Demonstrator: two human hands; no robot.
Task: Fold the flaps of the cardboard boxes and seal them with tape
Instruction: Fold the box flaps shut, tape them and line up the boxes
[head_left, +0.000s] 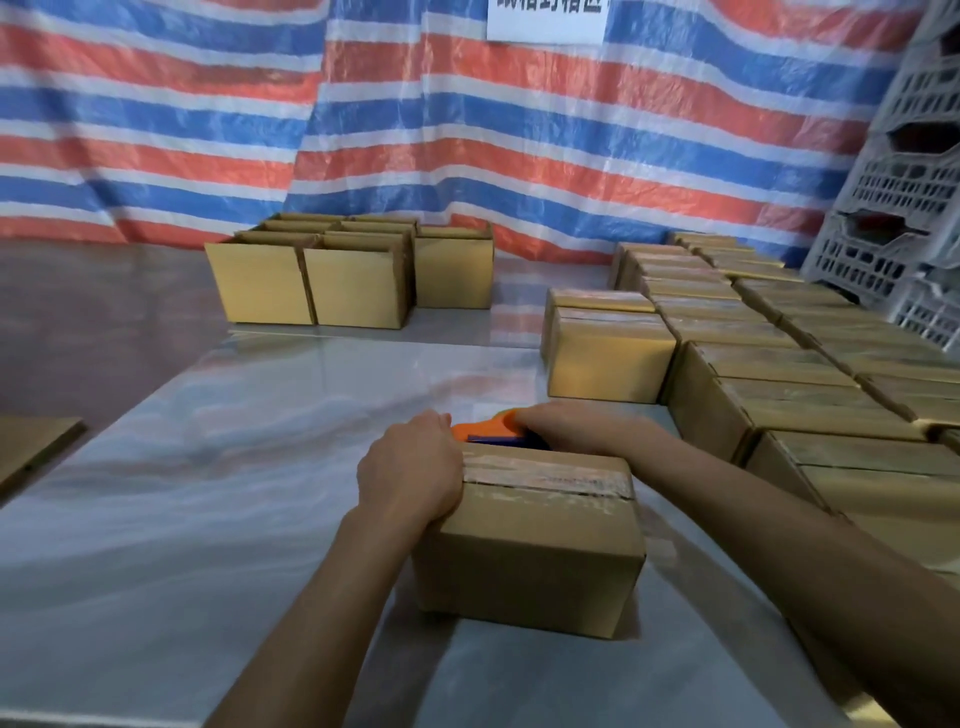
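A small cardboard box (535, 551) sits on the table in front of me, its flaps closed and a strip of clear tape (545, 475) running across the top. My left hand (410, 467) grips the box's left top edge, fingers curled over the side. Behind the box's far edge, my right hand (566, 423) holds an orange and blue tape dispenser (480, 431), mostly hidden under the hand.
Rows of taped boxes (779, 364) fill the right side. Open boxes (332, 270) stand at the back centre. A flat cardboard piece (31, 447) lies at the left edge. Grey plastic crates (904, 208) stack at far right. A striped tarp hangs behind.
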